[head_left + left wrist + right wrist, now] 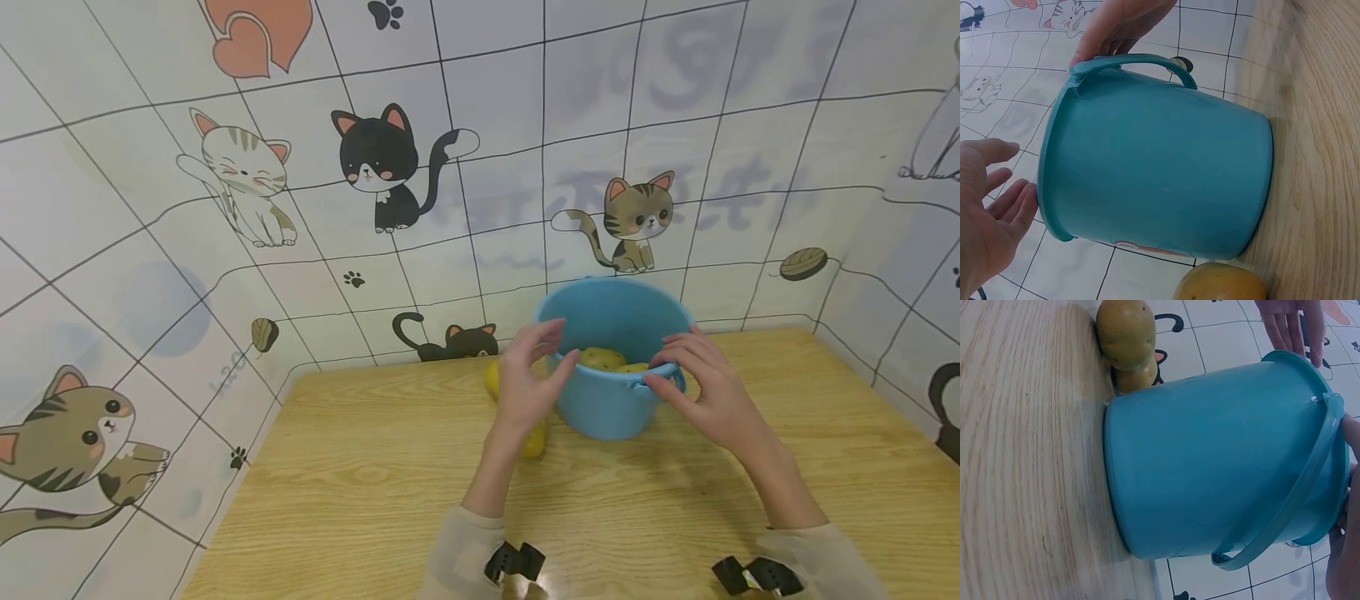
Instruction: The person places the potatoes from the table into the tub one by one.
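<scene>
A blue bucket stands upright on the table, its handle hanging down at the right side. Inside it lie yellow potatoes. My right hand grips the bucket's rim, fingers over the edge and thumb on the outside. At the opposite side of the rim is my left hand, fingers loosely bent and thumb held apart, fingertips right at the edge. More potatoes lie on the table beside the bucket, partly hidden behind my left hand in the head view.
The wooden table runs back to a wall covered with cat drawings and grid lines. Side walls rise to the left and right. Dark straps with small devices sit on both sleeves.
</scene>
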The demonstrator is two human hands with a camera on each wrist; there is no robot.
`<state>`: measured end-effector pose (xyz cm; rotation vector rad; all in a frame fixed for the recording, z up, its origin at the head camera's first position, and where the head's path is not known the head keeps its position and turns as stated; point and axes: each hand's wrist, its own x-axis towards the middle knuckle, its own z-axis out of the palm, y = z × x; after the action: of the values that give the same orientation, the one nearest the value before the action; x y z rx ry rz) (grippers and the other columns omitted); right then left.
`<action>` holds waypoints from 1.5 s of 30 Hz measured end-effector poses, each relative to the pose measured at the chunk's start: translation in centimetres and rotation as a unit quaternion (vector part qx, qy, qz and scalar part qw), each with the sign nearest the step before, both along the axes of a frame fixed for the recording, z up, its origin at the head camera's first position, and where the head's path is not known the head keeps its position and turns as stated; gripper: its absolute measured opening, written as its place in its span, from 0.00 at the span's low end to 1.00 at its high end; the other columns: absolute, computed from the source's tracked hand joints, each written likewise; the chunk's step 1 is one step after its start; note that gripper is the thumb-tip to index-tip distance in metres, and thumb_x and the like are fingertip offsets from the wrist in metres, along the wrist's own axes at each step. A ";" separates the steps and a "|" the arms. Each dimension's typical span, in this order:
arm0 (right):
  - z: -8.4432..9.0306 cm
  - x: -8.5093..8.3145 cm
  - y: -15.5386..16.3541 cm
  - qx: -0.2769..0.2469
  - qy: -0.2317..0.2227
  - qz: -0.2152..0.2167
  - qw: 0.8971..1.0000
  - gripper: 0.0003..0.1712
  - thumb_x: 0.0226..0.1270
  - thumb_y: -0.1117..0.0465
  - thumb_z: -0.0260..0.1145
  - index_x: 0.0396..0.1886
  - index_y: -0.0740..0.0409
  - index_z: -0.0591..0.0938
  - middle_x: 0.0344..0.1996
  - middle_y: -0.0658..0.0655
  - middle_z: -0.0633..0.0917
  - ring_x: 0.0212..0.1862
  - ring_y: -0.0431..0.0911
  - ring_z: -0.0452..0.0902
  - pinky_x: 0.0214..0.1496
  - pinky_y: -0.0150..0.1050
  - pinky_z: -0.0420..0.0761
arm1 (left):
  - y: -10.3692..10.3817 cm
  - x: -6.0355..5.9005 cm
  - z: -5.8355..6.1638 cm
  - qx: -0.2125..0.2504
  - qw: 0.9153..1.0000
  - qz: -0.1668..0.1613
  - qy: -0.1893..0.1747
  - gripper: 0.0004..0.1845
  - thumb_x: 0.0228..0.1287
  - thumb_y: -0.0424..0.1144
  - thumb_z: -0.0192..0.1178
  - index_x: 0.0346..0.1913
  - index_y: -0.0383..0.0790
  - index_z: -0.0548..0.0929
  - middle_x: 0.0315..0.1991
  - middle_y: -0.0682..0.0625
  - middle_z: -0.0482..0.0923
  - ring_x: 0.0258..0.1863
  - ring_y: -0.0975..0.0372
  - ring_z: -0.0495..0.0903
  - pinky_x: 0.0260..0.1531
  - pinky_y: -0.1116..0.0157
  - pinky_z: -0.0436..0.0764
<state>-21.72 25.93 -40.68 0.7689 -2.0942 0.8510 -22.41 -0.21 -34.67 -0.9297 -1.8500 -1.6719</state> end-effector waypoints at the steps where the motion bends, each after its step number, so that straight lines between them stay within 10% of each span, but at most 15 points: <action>1: 0.0 0.0 0.0 0.000 0.000 0.000 1.000 0.12 0.71 0.51 0.69 0.39 0.55 0.83 0.41 0.53 0.82 0.56 0.55 0.71 0.78 0.53 0.51 | -0.1 0.2 0.2 0.001 1.000 -0.002 0.002 0.18 0.58 0.17 0.65 0.53 0.18 0.79 0.46 0.28 0.78 0.47 0.37 0.80 0.50 0.45 0.83; 11: 0.0 0.0 0.0 0.004 -0.008 -0.006 1.000 0.09 0.69 0.54 0.70 0.39 0.55 0.83 0.41 0.53 0.82 0.57 0.54 0.71 0.78 0.52 0.51 | -0.4 -1.6 -2.8 0.001 1.000 -0.012 -0.007 0.19 0.62 0.23 0.66 0.56 0.27 0.80 0.49 0.35 0.80 0.51 0.43 0.80 0.51 0.52 0.84; 45: -0.3 -0.2 0.2 -0.004 0.005 0.002 1.000 0.13 0.71 0.49 0.68 0.40 0.54 0.83 0.41 0.52 0.82 0.56 0.54 0.71 0.78 0.51 0.52 | -4.7 -2.2 -4.9 -0.094 0.988 0.009 -0.125 0.25 0.66 0.40 0.69 0.64 0.40 0.77 0.58 0.47 0.79 0.56 0.52 0.78 0.54 0.50 0.81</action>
<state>-21.90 26.11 -40.98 0.7727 -2.0800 0.8549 -24.61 -4.87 -39.54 -0.8025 -2.2059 -1.6904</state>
